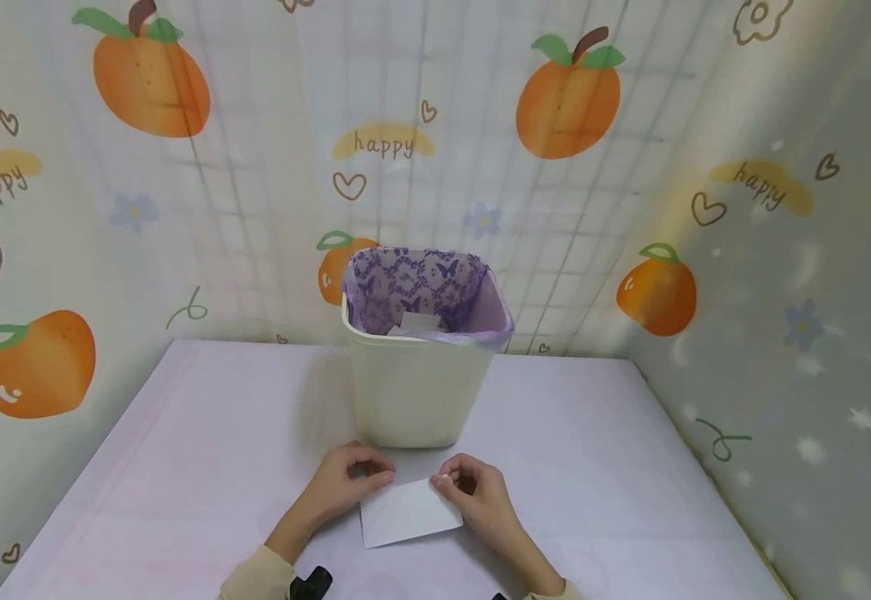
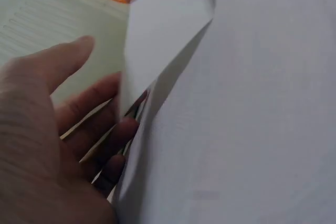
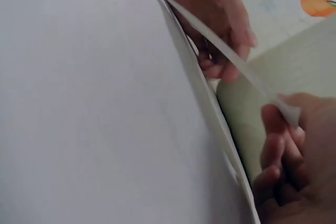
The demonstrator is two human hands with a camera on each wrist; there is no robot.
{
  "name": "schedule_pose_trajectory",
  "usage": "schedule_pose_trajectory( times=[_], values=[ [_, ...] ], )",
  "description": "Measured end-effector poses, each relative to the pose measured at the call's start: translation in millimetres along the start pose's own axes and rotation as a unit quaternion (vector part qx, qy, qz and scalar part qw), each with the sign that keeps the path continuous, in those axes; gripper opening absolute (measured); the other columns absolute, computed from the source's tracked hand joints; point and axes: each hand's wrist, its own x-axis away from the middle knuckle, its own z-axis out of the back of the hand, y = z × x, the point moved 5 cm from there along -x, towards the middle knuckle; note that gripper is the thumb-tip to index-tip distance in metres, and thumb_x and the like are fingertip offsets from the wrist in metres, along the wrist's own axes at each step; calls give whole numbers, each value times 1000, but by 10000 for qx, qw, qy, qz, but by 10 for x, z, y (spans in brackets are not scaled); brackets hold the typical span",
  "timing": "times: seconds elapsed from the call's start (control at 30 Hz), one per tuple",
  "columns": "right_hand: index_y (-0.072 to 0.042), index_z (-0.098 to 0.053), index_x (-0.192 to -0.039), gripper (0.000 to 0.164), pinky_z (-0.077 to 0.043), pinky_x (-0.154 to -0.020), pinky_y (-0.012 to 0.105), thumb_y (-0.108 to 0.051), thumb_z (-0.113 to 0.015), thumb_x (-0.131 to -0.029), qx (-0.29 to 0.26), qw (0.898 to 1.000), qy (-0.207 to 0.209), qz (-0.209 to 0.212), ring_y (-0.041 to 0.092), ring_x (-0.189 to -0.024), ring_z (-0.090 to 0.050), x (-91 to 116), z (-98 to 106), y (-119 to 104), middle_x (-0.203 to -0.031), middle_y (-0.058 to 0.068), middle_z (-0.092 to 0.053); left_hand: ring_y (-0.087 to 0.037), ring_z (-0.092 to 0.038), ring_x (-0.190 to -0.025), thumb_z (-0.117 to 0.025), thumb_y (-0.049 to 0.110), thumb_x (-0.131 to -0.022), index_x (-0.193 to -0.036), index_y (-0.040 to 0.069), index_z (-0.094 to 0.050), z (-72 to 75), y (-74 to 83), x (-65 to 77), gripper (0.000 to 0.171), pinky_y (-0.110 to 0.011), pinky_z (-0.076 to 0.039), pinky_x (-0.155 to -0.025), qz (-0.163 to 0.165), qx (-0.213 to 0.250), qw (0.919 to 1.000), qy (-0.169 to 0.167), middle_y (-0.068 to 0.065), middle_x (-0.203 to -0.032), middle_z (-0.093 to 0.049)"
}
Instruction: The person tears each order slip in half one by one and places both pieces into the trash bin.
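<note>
A small sheet of white paper [image 1: 408, 518] is held up slightly tilted over the table in the head view. My right hand [image 1: 483, 502] pinches its upper right corner between thumb and fingers, which the right wrist view also shows at the paper's edge [image 3: 226, 51]. At the sheet's left end is my left hand [image 1: 347, 482]. In the left wrist view its thumb [image 2: 73, 59] stands apart from the paper, and its loosely bent fingers [image 2: 97, 103] reach behind the edge. Whether those fingertips touch the paper is hard to tell.
Just beyond the hands stands a cream wastebasket [image 1: 416, 392] with a purple patterned liner [image 1: 412, 283]. White paper pieces [image 1: 420, 322] lie inside it. A white cloth covers the table [image 1: 202, 467], and printed curtains [image 1: 270, 192] close in the back and sides.
</note>
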Motion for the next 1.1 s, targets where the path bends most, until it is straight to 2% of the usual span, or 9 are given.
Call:
schedule_pose_trajectory(
  times=[0.17, 0.27, 0.5, 0.63, 0.73, 0.87, 1.0, 1.1],
  values=[
    [-9, -71, -91, 12, -48, -62, 17, -17, -80, -95, -162, 9998, 148, -1, 4, -71, -60, 28, -55, 32, -80, 4, -68, -4, -62, -79, -83, 21, -91, -90, 20, -80, -72, -20, 44, 3, -23, -53, -73, -145, 122, 9995, -251, 6, -85, -72],
    [-9, -70, -92, 13, -47, -61, 17, -17, -79, -96, -82, 9999, 102, 38, 3, -69, -58, 48, -60, 54, -79, 4, -68, -4, -63, -81, -83, 20, -91, -89, 16, -79, -95, -26, 70, 6, -24, -54, -75, -131, 222, 9992, -302, 4, -87, -72],
    [-10, -70, -93, 12, -47, -62, 18, -18, -79, -96, -48, 10000, 24, -34, 4, -68, -59, 69, -72, 82, -79, 5, -71, -6, -64, -84, -82, 19, -91, -87, 21, -79, -130, -2, 96, 6, -25, -54, -79, 70, 345, 9980, -521, 7, -88, -72],
    [-14, -72, -97, 9, -47, -63, 18, -19, -79, -96, 195, 9997, -173, -27, 3, -69, -58, 77, -104, 80, -81, 0, -70, -6, -64, -84, -82, 18, -92, -87, 22, -78, -136, -7, 101, 8, -26, -54, -79, 44, 327, 9980, -543, 8, -88, -71],
    [-19, -74, -100, 9, -45, -64, 18, -23, -81, -95, 572, 9972, -443, 186, 2, -70, -54, 91, -136, 63, -81, -6, -67, -7, -65, -84, -82, 18, -92, -88, 22, -78, -139, -12, 107, 7, -26, -54, -80, 13, 382, 9980, -510, 7, -88, -71],
    [-22, -75, -100, 8, -45, -65, 20, -24, -81, -94, 996, 9895, -735, 746, 2, -71, -52, 106, -173, 12, -87, -11, -71, -6, -66, -85, -83, 19, -92, -88, 20, -78, -164, 21, 104, 6, -26, -55, -81, -133, 424, 9977, -517, 6, -89, -72],
    [-20, -77, -102, 7, -54, -76, 26, -22, -80, -96, 1112, 9823, -935, 1184, 5, -84, -66, 102, -194, -43, -96, -12, -77, -5, -66, -84, -83, 18, -91, -89, 22, -78, -213, 77, 76, 7, -27, -56, -80, -365, 344, 9968, -622, 6, -88, -73],
    [-18, -77, -102, 7, -56, -86, 31, -21, -79, -96, 1086, 9807, -1034, 1253, 9, -94, -72, 89, -197, -60, -97, -12, -78, -4, -65, -82, -84, 18, -91, -90, 24, -78, -245, 110, 61, 8, -29, -57, -78, -483, 298, 9960, -685, 6, -87, -72]
  ],
)
